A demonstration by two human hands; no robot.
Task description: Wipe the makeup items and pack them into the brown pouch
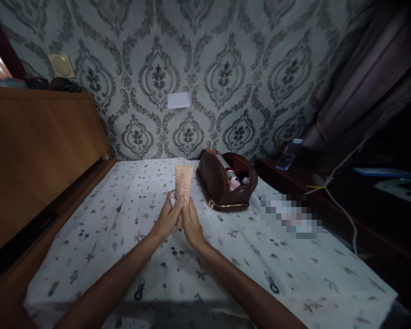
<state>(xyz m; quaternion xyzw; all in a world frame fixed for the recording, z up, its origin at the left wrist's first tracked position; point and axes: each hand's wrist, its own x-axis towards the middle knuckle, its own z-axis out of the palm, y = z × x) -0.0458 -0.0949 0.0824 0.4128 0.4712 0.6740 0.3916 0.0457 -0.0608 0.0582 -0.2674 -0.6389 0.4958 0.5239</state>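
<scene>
Both my hands hold a peach-coloured squeeze tube (184, 179) upright over the white patterned cloth (123, 256). My left hand (166, 218) grips its left side, and my right hand (192, 225) closes round the right side. The thumbs lie together on the tube's lower front, where they cover part of it. Small printed text runs down the tube, too small to read. Just beyond and to the right stands an open brown toiletry bag (222, 180) with a gold zip. Inside it are a pink item (234, 184) and other containers.
A wooden cabinet (44, 160) borders the cloth on the left. At the right are a dark ledge with a clear plastic bottle (289, 155), a white cable (339, 203) and a blurred-out patch (291, 215). Patterned wallpaper (192, 50) rises behind.
</scene>
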